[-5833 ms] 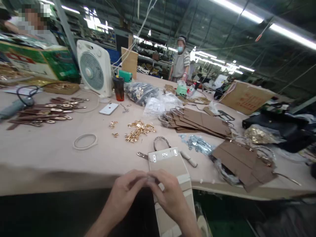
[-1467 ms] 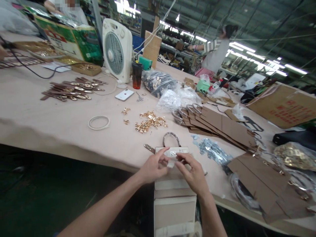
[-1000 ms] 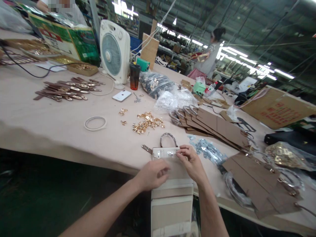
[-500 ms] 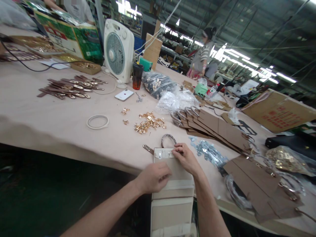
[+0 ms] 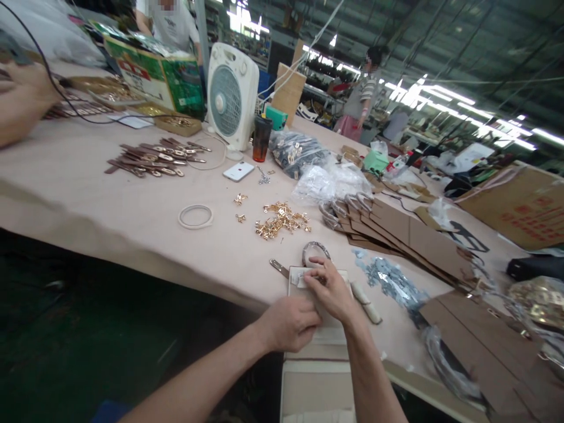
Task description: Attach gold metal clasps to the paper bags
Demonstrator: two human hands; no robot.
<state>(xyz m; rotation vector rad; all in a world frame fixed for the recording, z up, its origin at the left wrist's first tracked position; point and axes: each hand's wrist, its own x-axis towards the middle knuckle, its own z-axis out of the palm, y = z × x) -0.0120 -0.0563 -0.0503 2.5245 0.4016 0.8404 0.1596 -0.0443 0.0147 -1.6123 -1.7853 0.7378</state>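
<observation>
A pale-lined handbag piece (image 5: 317, 388) lies before me, its upper part on the table edge and its lower part hanging toward me. A wrapped looped handle (image 5: 315, 245) and a brown strap with a metal plate (image 5: 279, 268) stick out past its far end. My right hand (image 5: 333, 289) bends over that far end, fingertips pinched together by a small white tab (image 5: 298, 278). My left hand (image 5: 289, 323) is curled closed just above the lining. What either hand holds, if anything, is hidden. Beside the bag lies a pale rolled piece (image 5: 366, 303).
Gold fittings (image 5: 282, 221) and a tape ring (image 5: 195, 217) lie ahead. Grey metal plates (image 5: 390, 279) and stacked brown bag pieces (image 5: 392, 226) are to the right. Farther off are straps (image 5: 154, 157), a phone (image 5: 238, 170), a cup (image 5: 261, 140) and a fan (image 5: 231, 97). Another person's hand (image 5: 26, 97) shows far left.
The view has swung left. My right hand has moved inward over the bag's far end, and the rolled piece now shows beside it. Another person's hand has come in at the left.
</observation>
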